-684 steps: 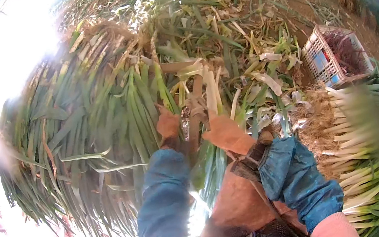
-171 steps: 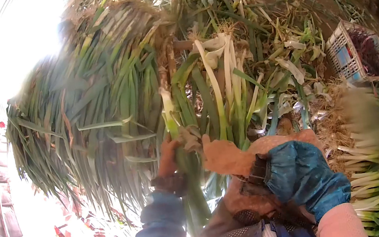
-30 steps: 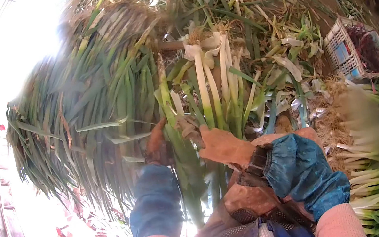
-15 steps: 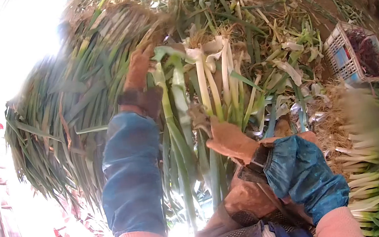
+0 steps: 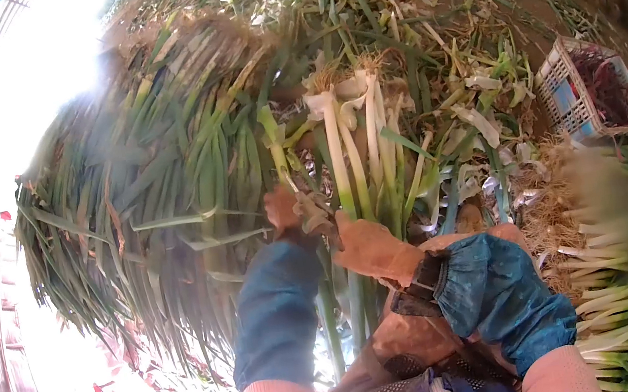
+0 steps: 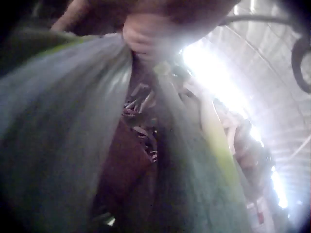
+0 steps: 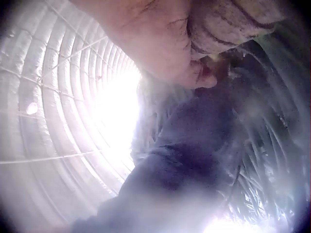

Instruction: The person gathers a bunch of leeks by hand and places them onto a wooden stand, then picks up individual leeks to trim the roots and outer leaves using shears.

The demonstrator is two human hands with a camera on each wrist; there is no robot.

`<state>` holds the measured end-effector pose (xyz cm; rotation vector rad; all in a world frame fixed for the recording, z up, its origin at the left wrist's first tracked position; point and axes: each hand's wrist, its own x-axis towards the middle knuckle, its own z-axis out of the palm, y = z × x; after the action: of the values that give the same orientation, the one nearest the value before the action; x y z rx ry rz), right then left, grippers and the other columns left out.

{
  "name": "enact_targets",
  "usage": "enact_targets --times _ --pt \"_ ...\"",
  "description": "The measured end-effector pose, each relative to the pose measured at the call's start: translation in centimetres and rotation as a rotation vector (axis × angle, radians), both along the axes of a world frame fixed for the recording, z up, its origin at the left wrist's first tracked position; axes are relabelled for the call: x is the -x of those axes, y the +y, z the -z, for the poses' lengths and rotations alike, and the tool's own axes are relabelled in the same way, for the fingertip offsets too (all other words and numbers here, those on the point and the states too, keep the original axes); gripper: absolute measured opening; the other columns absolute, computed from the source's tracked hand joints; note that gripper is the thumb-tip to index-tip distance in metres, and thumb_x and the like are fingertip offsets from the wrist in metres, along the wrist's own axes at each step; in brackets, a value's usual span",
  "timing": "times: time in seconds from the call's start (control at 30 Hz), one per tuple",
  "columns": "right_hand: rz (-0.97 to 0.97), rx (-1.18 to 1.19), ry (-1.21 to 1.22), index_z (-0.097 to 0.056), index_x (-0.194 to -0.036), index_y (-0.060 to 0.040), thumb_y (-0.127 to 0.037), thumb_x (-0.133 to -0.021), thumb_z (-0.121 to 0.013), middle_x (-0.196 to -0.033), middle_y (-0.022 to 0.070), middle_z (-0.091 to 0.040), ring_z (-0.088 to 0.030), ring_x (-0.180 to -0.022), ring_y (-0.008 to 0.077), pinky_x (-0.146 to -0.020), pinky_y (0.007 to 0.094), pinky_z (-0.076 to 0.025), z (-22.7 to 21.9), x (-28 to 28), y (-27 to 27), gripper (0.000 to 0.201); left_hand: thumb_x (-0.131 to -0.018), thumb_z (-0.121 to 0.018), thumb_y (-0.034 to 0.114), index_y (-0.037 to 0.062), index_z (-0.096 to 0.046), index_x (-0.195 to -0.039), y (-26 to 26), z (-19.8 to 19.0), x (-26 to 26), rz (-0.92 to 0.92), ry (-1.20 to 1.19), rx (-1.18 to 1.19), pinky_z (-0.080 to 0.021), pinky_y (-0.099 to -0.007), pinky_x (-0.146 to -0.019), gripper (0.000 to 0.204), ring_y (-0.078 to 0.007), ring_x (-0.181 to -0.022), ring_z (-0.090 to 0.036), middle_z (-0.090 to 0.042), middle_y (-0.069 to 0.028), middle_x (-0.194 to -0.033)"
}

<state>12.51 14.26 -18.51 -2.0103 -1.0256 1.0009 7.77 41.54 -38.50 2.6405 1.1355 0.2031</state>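
My left hand [image 5: 282, 207] grips a leek [image 5: 274, 141] low on its stalk, its pale-green upper end pointing away from me. In the left wrist view, broad leek leaves [image 6: 68, 92] hang from the curled fingers [image 6: 143, 34]. My right hand [image 5: 374, 248] is close beside the left, thumb bent in against dirty, grey-brown, cloth-like finger coverings [image 7: 233, 26]. A small yellow-green bit shows at its thumb tip. Just beyond lie several peeled leeks [image 5: 337, 152], white shafts and roots pointing away. The spot where the hands meet is partly hidden.
A deep heap of unpeeled leeks [image 5: 147, 164] fills the left. Loose peelings [image 5: 421, 42] cover the ground ahead. Cleaned leeks [image 5: 604, 290] lie in a row at right, below a white plastic crate [image 5: 562, 90] holding dark reddish strands. Bright plastic sheeting [image 7: 43, 107] curves behind.
Half a second ago my left hand was reaching far up beside the stalk's top; it has come back down next to the right. The right hand has barely shifted. The peeled leeks lie unchanged.
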Motion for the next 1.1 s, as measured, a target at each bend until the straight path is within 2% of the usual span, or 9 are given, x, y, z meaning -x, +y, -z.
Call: enact_targets --times 0.07,0.17,0.27,0.3,0.53,0.63,0.83,1.03,1.1 --pt "0.019 0.028 -0.004 -0.037 -0.103 0.0099 -0.018 -0.074 -0.055 -0.083 0.0292 -0.059 -0.059 -0.084 0.0436 -0.074 0.0485 -0.046 0.1 0.0 0.0 0.044 -0.072 -0.068 0.034 0.0029 -0.056 -0.092 2.5 5.4 1.8 -0.014 -0.131 0.140 -0.050 -0.0407 -0.064 0.039 -0.0334 -0.077 -0.061 -0.058 -0.0165 -0.086" --pt "0.005 -0.046 0.000 -0.039 -0.101 0.0091 -0.016 -0.073 -0.054 -0.084 0.0292 -0.059 -0.059 -0.086 0.0437 -0.076 0.0479 -0.047 1.1 0.6 -0.4 0.040 -0.077 -0.063 0.022 0.0013 -0.057 -0.083 2.1 4.5 3.7 -0.012 -0.072 0.357 -0.048 -0.0374 -0.057 0.022 -0.0261 -0.066 -0.061 -0.060 -0.0127 -0.075" --pt "0.015 0.008 -0.065 -0.041 -0.097 0.0088 -0.014 -0.072 -0.053 -0.083 0.0286 -0.060 -0.060 -0.083 0.0425 -0.073 0.0479 -0.048 2.1 1.0 0.3 0.036 -0.076 -0.063 0.018 -0.0009 -0.057 -0.081 -4.6 -5.1 5.2 0.059 -0.030 0.215 -0.049 -0.0375 -0.061 0.021 -0.0290 -0.068 -0.062 -0.061 -0.0169 -0.076" --pt "0.044 -0.001 -0.077 -0.042 -0.096 0.0090 -0.014 -0.072 -0.053 -0.082 0.0285 -0.060 -0.061 -0.081 0.0420 -0.072 0.0477 -0.048 2.8 1.0 0.6 0.035 -0.071 -0.067 0.017 -0.0003 -0.058 -0.088 -5.4 -5.3 5.7 0.084 0.201 -0.011 -0.049 -0.0399 -0.066 0.026 -0.0352 -0.076 -0.062 -0.062 -0.0203 -0.084" --pt "0.054 -0.016 -0.080 -0.041 -0.097 0.0088 -0.015 -0.074 -0.053 -0.080 0.0274 -0.061 -0.061 -0.080 0.0422 -0.073 0.0463 -0.048 3.2 2.0 0.2 0.036 -0.070 -0.067 0.018 -0.0004 -0.054 -0.091 -7.5 -10.2 6.0 -0.060 0.165 0.196 -0.046 -0.0475 -0.075 0.031 -0.0410 -0.090 -0.058 -0.061 -0.0235 -0.089" --pt "0.035 -0.005 -0.071 -0.041 -0.098 0.0088 -0.017 -0.074 -0.054 -0.081 0.0270 -0.061 -0.060 -0.081 0.0426 -0.075 0.0470 -0.048 3.3 2.0 0.2 0.038 -0.070 -0.066 0.016 0.0008 -0.056 -0.093 -8.1 -10.8 6.2 0.107 0.141 -0.169 -0.046 -0.0472 -0.074 0.030 -0.0399 -0.088 -0.059 -0.061 -0.0224 -0.088" --pt "0.119 0.016 -0.148 -0.042 -0.098 0.0100 -0.016 -0.076 -0.053 -0.080 0.0278 -0.061 -0.062 -0.076 0.0418 -0.069 0.0457 -0.050 4.0 0.3 1.1 0.036 -0.069 -0.064 0.013 -0.0015 -0.057 -0.091 -7.5 -12.3 6.7 0.073 0.047 0.378 -0.048 -0.0426 -0.066 0.027 -0.0356 -0.076 -0.061 -0.061 -0.0202 -0.082" --pt "0.039 0.020 -0.139 -0.041 -0.099 0.0109 -0.016 -0.077 -0.052 -0.081 0.0272 -0.061 -0.063 -0.077 0.0401 -0.068 0.0443 -0.051 2.6 1.5 0.1 0.036 -0.065 -0.061 0.004 -0.0033 -0.056 -0.093 -6.6 -13.4 4.1 -0.005 -0.206 0.813 -0.047 -0.0322 -0.053 0.029 -0.0194 -0.062 -0.060 -0.059 -0.0115 -0.071" --pt "0.054 0.030 -0.115 -0.040 -0.099 0.0117 -0.015 -0.076 -0.053 -0.082 0.0282 -0.061 -0.063 -0.079 0.0402 -0.070 0.0447 -0.050 2.7 1.6 0.4 0.038 -0.063 -0.061 0.001 -0.0034 -0.055 -0.095 -6.4 -13.6 4.6 -0.012 -0.098 0.832 -0.047 -0.0314 -0.053 0.033 -0.0176 -0.061 -0.058 -0.059 -0.0098 -0.074"
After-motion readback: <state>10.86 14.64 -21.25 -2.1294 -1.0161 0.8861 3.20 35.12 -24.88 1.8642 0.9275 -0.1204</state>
